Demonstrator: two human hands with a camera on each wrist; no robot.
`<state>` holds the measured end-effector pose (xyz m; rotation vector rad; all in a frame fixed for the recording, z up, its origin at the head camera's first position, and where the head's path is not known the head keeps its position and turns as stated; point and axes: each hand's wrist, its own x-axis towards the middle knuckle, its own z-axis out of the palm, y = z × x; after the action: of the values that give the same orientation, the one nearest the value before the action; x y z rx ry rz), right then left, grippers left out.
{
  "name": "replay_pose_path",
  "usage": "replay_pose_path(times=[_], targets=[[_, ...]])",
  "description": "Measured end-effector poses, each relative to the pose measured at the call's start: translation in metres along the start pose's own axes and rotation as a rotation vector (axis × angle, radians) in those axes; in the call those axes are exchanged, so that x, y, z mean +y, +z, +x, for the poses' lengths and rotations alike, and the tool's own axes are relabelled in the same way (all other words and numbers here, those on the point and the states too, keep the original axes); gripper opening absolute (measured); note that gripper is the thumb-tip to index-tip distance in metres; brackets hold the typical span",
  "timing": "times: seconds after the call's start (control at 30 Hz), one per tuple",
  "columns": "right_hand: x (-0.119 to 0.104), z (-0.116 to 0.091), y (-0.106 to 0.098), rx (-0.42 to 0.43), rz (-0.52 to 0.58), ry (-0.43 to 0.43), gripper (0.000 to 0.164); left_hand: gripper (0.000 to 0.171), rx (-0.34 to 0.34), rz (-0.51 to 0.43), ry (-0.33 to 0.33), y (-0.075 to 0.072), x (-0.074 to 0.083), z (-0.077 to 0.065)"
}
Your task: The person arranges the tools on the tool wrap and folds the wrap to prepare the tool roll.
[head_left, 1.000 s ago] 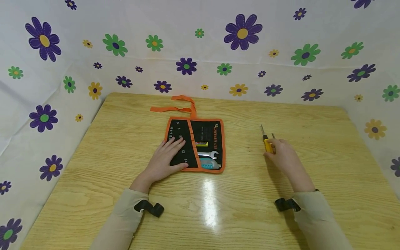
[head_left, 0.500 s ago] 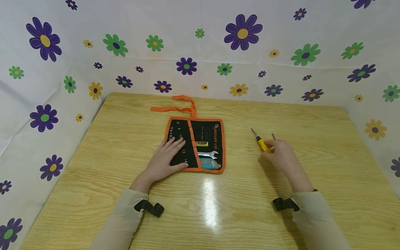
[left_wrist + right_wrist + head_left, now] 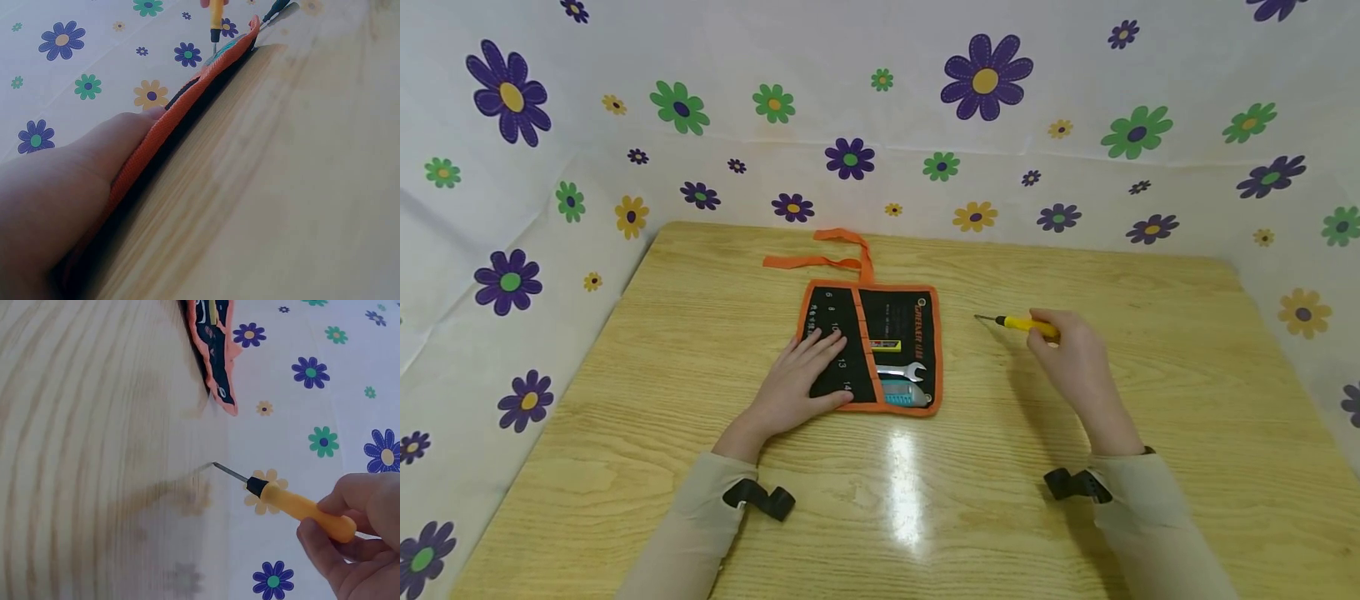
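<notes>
My left hand (image 3: 793, 383) rests with spread fingers on the numbered pocket of a black tool pouch (image 3: 895, 312) with orange edging. In the left wrist view the thumb side lies along the orange edge (image 3: 150, 144). An open-end wrench (image 3: 904, 372) and a teal utility knife (image 3: 902, 393) stick out of the pocket, beside a small yellow item (image 3: 885, 346). To the right, my right hand (image 3: 1075, 354) pinches a screwdriver (image 3: 1028, 325) by its yellow handle. Its shaft points left at the pouch, as the right wrist view shows, with the tip (image 3: 215, 464) bare.
Orange tie straps (image 3: 842, 250) trail from the pouch's far edge across the wooden table (image 3: 685, 333). A white sheet with printed flowers (image 3: 910, 108) rises behind the table and at both sides. Black bands (image 3: 760, 498) sit on both wrists.
The screwdriver in my right hand has swung from pointing away to pointing left. That hand has shifted slightly left; a thin metal shaft beyond it is now out of sight. My left hand stays put.
</notes>
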<state>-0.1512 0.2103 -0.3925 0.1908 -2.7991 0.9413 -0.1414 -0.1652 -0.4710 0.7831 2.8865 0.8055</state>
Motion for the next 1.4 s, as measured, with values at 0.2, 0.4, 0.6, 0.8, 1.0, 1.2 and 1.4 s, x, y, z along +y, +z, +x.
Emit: replay_pose_path(times=[0.2,0.4,0.6,0.8,1.0,1.2,1.4], targets=[[-0.006,0.004,0.002,0.097,0.022,-0.04,0.026,0.082,0.005,-0.003,0.005,0.0,0.0,0.0],[-0.013,0.007,0.006,0.158,0.042,-0.064,0.025,0.082,-0.013,0.005,-0.008,-0.001,0.001,0.0],[-0.02,0.01,0.014,0.2,0.073,-0.141,0.025,0.082,-0.016,0.006,-0.012,-0.001,0.001,0.0],[-0.026,0.013,0.026,0.192,0.155,-0.22,0.025,0.081,-0.016,0.004,-0.01,-0.001,0.001,0.001],[-0.031,0.016,0.037,0.117,0.228,-0.203,0.026,0.082,-0.02,0.016,-0.008,-0.001,0.0,0.001],[-0.036,0.02,0.047,0.031,0.288,-0.168,0.027,0.082,-0.02,0.021,-0.011,-0.001,-0.001,0.001],[-0.04,0.025,0.057,-0.067,0.358,-0.105,0.028,0.083,-0.013,0.022,0.001,0.0,-0.002,0.001]])
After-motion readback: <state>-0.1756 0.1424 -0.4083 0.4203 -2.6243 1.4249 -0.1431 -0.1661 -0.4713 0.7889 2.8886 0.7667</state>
